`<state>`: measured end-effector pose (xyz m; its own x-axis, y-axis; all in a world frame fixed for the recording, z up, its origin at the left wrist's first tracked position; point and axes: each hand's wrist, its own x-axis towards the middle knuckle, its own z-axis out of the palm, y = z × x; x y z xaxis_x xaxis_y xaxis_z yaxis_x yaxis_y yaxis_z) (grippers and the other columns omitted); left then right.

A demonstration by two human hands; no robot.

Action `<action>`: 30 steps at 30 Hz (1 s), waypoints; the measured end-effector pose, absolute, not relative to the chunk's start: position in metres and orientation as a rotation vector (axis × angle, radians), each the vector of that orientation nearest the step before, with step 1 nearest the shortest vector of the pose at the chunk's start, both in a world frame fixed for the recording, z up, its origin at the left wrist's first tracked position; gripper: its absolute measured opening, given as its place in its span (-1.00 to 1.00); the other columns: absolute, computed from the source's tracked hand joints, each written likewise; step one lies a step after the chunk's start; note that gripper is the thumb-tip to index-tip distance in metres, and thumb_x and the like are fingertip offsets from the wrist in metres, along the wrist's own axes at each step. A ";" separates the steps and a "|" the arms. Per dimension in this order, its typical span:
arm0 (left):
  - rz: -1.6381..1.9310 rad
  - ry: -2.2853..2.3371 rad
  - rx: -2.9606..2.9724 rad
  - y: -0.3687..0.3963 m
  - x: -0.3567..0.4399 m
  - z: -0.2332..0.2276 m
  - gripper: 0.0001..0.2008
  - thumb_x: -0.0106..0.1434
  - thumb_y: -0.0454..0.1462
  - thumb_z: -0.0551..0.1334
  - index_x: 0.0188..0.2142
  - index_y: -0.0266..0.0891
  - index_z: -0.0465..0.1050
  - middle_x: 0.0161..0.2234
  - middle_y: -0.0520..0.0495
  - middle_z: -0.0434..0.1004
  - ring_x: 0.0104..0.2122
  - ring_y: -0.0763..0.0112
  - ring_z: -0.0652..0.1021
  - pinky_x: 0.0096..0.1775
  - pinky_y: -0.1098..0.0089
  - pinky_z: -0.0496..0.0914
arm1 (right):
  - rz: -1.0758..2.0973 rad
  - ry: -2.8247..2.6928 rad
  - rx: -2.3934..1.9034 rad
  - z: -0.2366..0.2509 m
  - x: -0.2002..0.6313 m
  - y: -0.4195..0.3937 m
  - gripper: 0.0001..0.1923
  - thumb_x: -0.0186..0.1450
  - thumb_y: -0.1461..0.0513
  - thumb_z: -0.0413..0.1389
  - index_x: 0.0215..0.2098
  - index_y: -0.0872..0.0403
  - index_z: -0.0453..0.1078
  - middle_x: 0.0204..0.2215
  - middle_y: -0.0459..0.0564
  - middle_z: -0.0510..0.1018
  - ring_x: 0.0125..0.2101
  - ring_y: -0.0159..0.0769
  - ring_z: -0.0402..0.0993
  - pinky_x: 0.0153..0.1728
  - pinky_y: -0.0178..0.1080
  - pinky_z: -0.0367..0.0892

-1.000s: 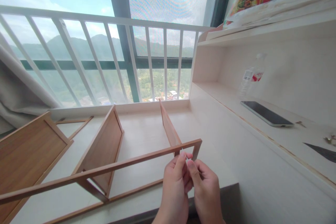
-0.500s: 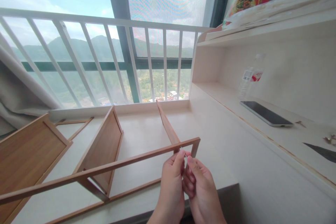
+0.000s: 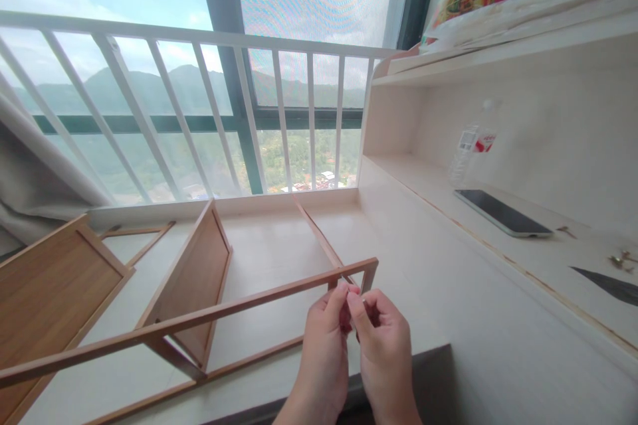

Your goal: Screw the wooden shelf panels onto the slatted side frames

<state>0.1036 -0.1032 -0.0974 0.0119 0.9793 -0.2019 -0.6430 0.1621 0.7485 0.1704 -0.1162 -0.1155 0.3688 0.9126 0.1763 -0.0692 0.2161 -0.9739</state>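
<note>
My left hand is closed in a pinch at the right end of a wooden rack frame, just below its front rail. A sliver of a thin metal piece shows at its fingertips against the rail; most of it is hidden by my fingers. My right hand is closed beside it, thumb and curled fingers meeting the left fingertips around the same piece. The rack lies on its side, with a wooden shelf panel and a narrower wooden slat standing between its rails.
Another wooden panel leans at the left near a grey curtain. On the right ledge are a phone, a clear bottle, small metal hardware and a dark flat piece. White railings stand before the window.
My right hand has shifted slightly up and left, its thumb now closer to the left fingertips. Less of the metal piece shows. The view has shifted slightly; the rack stays put.
</note>
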 end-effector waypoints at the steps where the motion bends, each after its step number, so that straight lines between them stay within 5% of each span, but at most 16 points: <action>1: 1.361 0.807 0.520 -0.103 0.103 -0.098 -0.62 0.08 -0.05 0.47 -0.36 -0.37 0.59 -0.48 -0.05 0.48 -0.44 0.47 0.41 -0.37 0.47 0.32 | 0.830 -0.977 -1.146 -0.116 0.171 -0.116 -0.49 0.29 -0.11 0.20 -0.56 0.07 0.27 -0.62 -0.20 0.24 -0.55 -0.43 0.14 -0.51 -0.36 0.15; 7: 1.339 0.788 0.515 -0.102 0.102 -0.100 -0.65 0.13 -0.06 0.44 -0.37 -0.36 0.58 -0.50 -0.03 0.46 -0.47 0.51 0.38 -0.38 0.49 0.30 | 0.709 -1.093 -1.195 -0.120 0.174 -0.116 -0.58 0.36 -0.07 0.14 -0.47 0.05 0.32 -0.58 -0.15 0.37 -0.54 -0.37 0.29 -0.48 -0.35 0.27; 14: 1.332 0.756 0.521 -0.104 0.100 -0.098 -0.62 0.15 -0.04 0.43 -0.32 -0.36 0.59 -0.41 -0.10 0.53 -0.42 0.43 0.45 -0.33 0.43 0.37 | 0.214 -1.354 -1.175 -0.122 0.185 -0.115 -0.82 0.33 0.08 0.23 -0.25 0.03 0.49 -0.59 -0.17 0.44 -0.61 -0.41 0.31 -0.55 -0.38 0.29; 21: 1.343 0.833 0.539 -0.100 0.099 -0.103 -0.58 0.09 0.00 0.45 -0.33 -0.38 0.62 -0.52 0.03 0.35 -0.51 0.57 0.23 -0.42 0.51 0.21 | 0.042 -1.438 -1.060 -0.127 0.192 -0.113 -0.94 0.38 0.20 0.21 -0.25 0.02 0.47 -0.46 -0.12 0.55 -0.52 -0.41 0.44 -0.44 -0.40 0.37; 30: 1.301 0.806 0.578 -0.099 0.095 -0.104 -0.57 0.12 0.02 0.43 -0.31 -0.36 0.61 -0.51 0.02 0.35 -0.52 0.57 0.24 -0.40 0.50 0.22 | 0.098 -1.446 -0.973 -0.127 0.192 -0.109 -0.89 0.39 0.25 0.19 -0.33 0.03 0.44 -0.49 -0.13 0.52 -0.51 -0.41 0.45 -0.45 -0.39 0.36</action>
